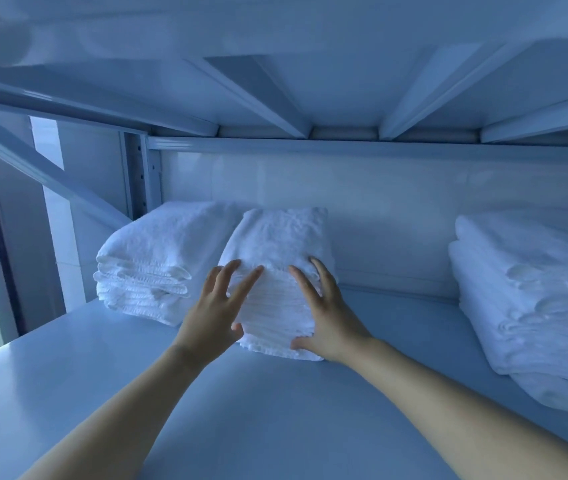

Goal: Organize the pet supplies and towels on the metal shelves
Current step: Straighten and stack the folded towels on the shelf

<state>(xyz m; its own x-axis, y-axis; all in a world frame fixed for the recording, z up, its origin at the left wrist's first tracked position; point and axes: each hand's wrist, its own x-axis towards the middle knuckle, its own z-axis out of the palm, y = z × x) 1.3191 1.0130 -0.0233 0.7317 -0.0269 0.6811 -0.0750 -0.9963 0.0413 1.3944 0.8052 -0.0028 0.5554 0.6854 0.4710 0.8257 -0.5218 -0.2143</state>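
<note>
A stack of folded white towels [277, 244] stands in the middle of the metal shelf [206, 403], close to the back panel. My left hand [215, 308] lies against the stack's front left side with fingers spread and straight. My right hand [324, 313] presses the stack's front right side, fingers spread, thumb at the bottom edge. A second folded towel stack [151, 261] sits just to the left, touching the middle one. A third, larger towel pile [535, 299] lies at the right end of the shelf.
The underside of the upper shelf [310, 81] with its ribs hangs low overhead. The shelf's upright post [137, 174] and a diagonal brace [33, 164] stand at the left. Bare shelf surface lies between the middle stack and the right pile.
</note>
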